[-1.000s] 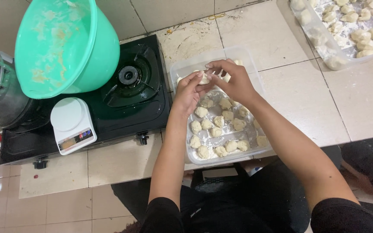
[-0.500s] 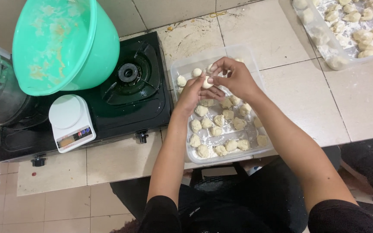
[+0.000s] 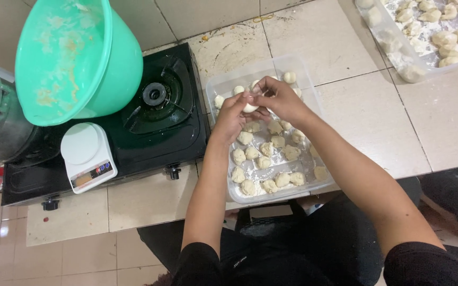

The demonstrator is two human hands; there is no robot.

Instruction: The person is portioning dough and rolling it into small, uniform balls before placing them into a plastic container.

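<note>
We see the left hand (image 3: 232,114) and right hand (image 3: 280,99) meeting over the far end of a clear plastic tray (image 3: 223,83) on the tiled counter (image 3: 361,106), their fingers closed together around one pale dough ball (image 3: 249,107). More floured dough pieces (image 3: 265,159) lie in the tray below. Just left stand a black gas stove (image 3: 155,127), a white kitchen scale (image 3: 87,156) and a tilted green basin (image 3: 75,58).

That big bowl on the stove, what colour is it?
The bowl is mint green, smeared with pale dough residue; head view.
</note>
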